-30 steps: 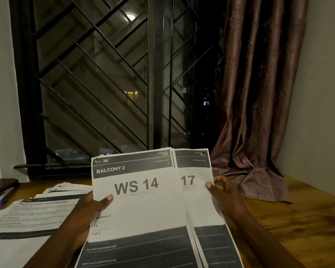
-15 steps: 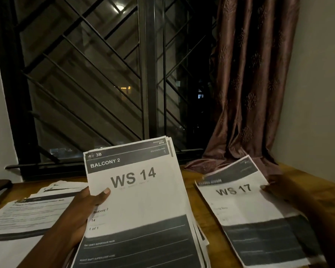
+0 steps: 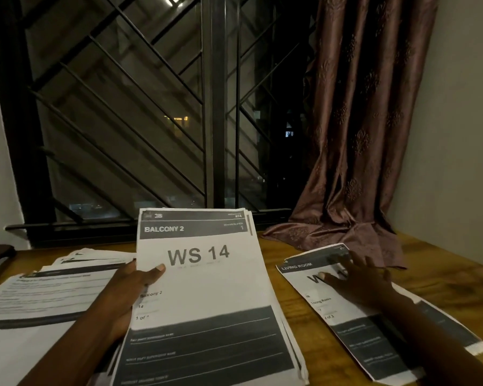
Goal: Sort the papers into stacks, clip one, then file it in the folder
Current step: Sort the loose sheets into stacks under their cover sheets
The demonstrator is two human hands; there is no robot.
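- Holding WS 14 stack by its left edge in left grip, thumb across the face; tilted up off bench.
- Pressing LIVING ROOM sheet flat under right grip, fingers spread wide.
- Narrow strip of bare wood between the two grips.
- Pooled curtain hem just beyond right grip.
- Loose papers spread left of left grip.

a home room at night: barred window, draped curtain, wooden table.
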